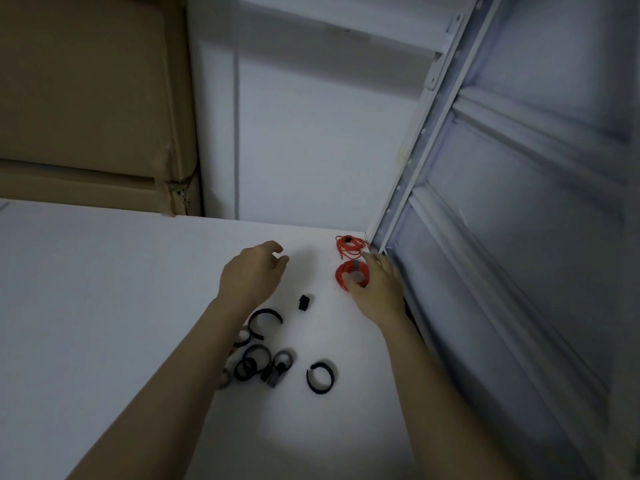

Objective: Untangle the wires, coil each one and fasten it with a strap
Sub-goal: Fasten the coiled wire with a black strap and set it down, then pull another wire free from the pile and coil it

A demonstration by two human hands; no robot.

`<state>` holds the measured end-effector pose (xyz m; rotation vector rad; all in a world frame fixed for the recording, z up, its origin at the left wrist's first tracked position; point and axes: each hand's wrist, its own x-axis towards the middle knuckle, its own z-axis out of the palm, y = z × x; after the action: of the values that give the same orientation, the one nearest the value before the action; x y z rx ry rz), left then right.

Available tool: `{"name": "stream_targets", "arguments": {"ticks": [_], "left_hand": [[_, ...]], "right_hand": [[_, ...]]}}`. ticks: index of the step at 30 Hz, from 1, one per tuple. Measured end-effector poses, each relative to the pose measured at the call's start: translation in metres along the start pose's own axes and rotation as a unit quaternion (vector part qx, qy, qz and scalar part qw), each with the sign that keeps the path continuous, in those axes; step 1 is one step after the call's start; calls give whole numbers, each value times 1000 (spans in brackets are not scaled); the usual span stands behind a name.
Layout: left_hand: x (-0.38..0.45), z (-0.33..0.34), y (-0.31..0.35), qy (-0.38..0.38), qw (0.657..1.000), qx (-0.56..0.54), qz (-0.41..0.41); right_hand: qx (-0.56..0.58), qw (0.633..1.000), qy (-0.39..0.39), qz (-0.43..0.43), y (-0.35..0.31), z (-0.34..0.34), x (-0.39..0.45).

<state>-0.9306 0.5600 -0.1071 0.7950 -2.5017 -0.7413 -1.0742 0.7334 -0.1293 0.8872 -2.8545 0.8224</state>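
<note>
Fingers [375, 263] of the right hand [377, 289] are curled on the strapped red coil [344, 275] near the counter's [104, 289] far right corner. Just beyond lies the loose red wire [349, 244]. Left hand [251, 275], loosely curled, holds nothing.

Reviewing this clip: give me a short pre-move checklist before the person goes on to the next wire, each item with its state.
1. Near red coil strapped: ok, a grey band crosses it.
2. Right hand off that coil: not ok, its fingers rest on it.
3. Left hand free: ok, holds nothing.
4. Far red bundle strapped: cannot tell.
5. Spare straps on the table: ok.
</note>
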Motion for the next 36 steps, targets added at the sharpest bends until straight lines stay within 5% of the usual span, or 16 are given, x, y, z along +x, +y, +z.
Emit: {"name": "stream_targets", "arguments": {"ticks": [2,6,12,21,36], "left_hand": [[-3,-13,-10,44,996,79,18],[-9,-65,-43,109,965,235,36],[-52,-170,-120,125,925,353,-67],[-151,-333,-239,150,863,416,-245],[-262,-558,-494,177,848,388,-315]], "right_hand": [[-16,996,49,-69,-15,3,-6],[-18,986,4,-168,-64,14,-4],[-31,954,-77,-289,-185,54,-7],[23,901,-136,-412,-414,132,-84],[22,863,-137,-485,-752,278,-205]]}}
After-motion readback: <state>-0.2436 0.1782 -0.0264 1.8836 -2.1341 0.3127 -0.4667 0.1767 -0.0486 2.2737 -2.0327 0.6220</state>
